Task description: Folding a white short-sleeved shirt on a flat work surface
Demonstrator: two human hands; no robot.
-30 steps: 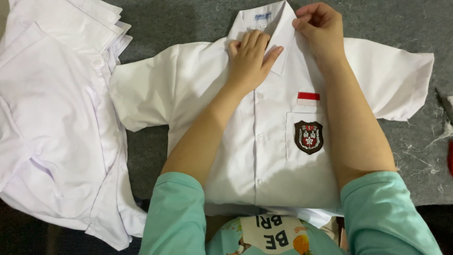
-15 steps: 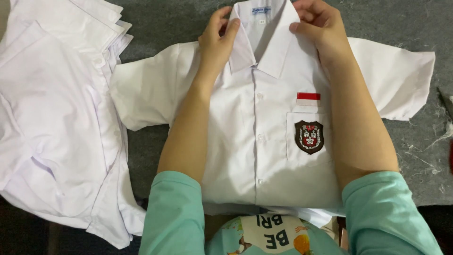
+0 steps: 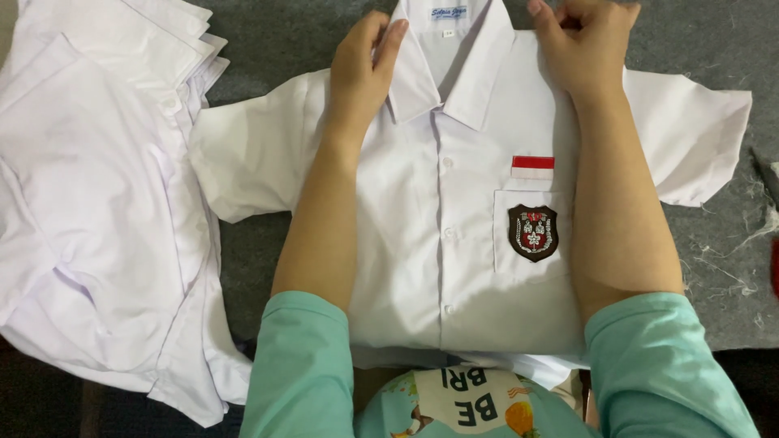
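Here, head view: a white short-sleeved shirt [image 3: 438,243] lies front-up and buttoned on the grey table [image 3: 276,32], its collar between both hands. The left hand [image 3: 361,69] lies flat with loose grip on the collar's left wing; the right hand [image 3: 586,45] pinches the right wing, seemingly to square it. Below the right grip: a red-and-white strip [image 3: 533,167] and a dark shield badge [image 3: 533,232] on the pocket. A white shirt pile [image 3: 97,203] lies left of the left grip.
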